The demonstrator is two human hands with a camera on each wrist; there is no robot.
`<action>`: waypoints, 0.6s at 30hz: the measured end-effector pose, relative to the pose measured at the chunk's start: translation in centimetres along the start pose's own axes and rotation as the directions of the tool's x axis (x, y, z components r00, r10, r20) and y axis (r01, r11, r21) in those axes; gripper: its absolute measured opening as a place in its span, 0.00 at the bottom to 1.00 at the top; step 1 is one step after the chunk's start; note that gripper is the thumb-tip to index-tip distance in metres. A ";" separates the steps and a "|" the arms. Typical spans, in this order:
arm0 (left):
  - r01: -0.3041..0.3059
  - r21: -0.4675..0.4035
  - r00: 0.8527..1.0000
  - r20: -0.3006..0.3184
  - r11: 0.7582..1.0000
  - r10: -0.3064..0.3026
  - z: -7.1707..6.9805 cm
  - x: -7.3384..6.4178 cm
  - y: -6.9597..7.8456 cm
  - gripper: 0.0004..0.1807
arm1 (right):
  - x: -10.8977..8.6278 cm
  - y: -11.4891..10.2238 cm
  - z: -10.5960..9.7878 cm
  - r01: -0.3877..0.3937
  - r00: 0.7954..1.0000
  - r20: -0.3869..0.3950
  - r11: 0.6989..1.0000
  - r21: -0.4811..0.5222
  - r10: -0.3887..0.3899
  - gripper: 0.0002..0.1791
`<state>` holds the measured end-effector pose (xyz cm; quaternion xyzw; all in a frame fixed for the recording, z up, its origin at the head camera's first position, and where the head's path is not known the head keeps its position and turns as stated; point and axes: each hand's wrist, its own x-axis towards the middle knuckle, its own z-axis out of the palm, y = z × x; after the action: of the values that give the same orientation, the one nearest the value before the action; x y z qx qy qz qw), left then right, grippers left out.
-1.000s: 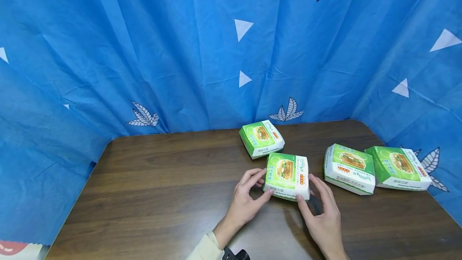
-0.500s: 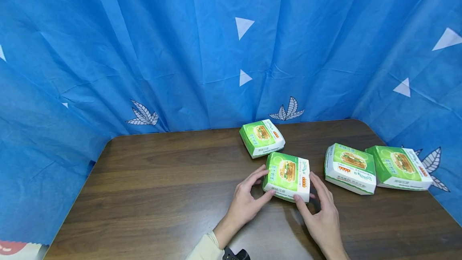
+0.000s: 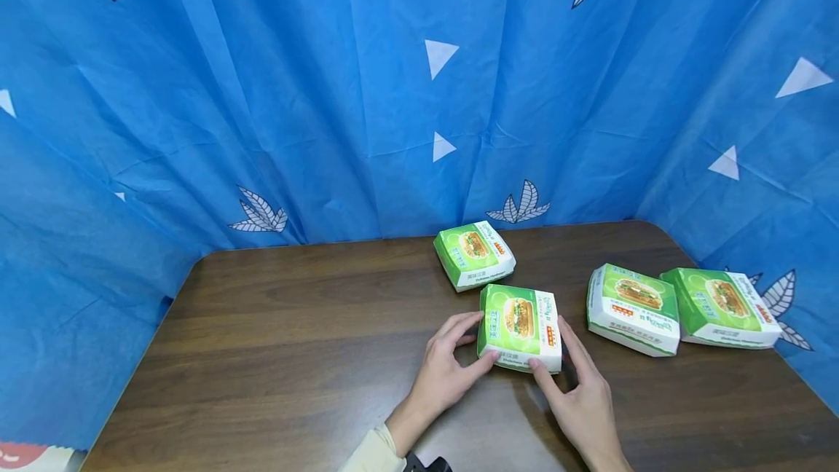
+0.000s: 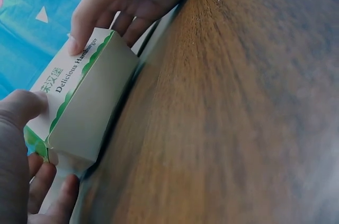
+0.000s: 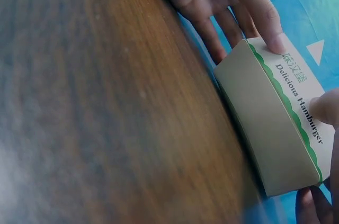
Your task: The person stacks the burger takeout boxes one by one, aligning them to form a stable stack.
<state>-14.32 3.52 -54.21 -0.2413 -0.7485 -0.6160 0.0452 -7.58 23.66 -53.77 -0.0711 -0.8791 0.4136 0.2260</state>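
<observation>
Both hands hold a green and white hamburger box near the middle of the table. My left hand grips its left end, thumb against the white front face and fingers round the side. At the opposite end my right hand holds it the same way, thumb on the front. In the left wrist view the box shows "Delicious Hamburger" on its front, above a green wavy edge. Its plain white lower side faces the camera in the right wrist view, close over the wood.
A similar hamburger box sits just behind the held one. Two more boxes, one beside the other, lie at the right of the dark wooden table. A blue curtain hangs along the back and sides.
The held box has shifted slightly toward me with both hands on it. The right thumb has slid a little left along the front. The other boxes have stayed put.
</observation>
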 end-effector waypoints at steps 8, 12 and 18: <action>0.023 -0.068 1.000 0.006 0.997 -0.023 -0.4 -0.5 -0.2 0.30 | -0.2 -0.1 0.2 0.018 1.000 0.013 1.000 0.017 -0.018 0.44; 0.037 -0.070 0.999 0.000 0.997 -0.037 -1.0 -1.1 0.0 0.29 | -0.3 -0.1 0.2 0.056 0.998 0.022 0.998 0.033 -0.057 0.44; 0.006 -0.047 1.000 0.002 0.999 -0.006 -1.9 -2.0 0.0 0.27 | -0.6 -0.3 0.4 0.088 0.994 0.055 0.994 0.070 -0.092 0.44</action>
<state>-13.04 1.09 -54.48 -0.2406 -0.7345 -0.6334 0.0372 -7.24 22.95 -53.95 -0.0119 -0.8732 0.4341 0.2213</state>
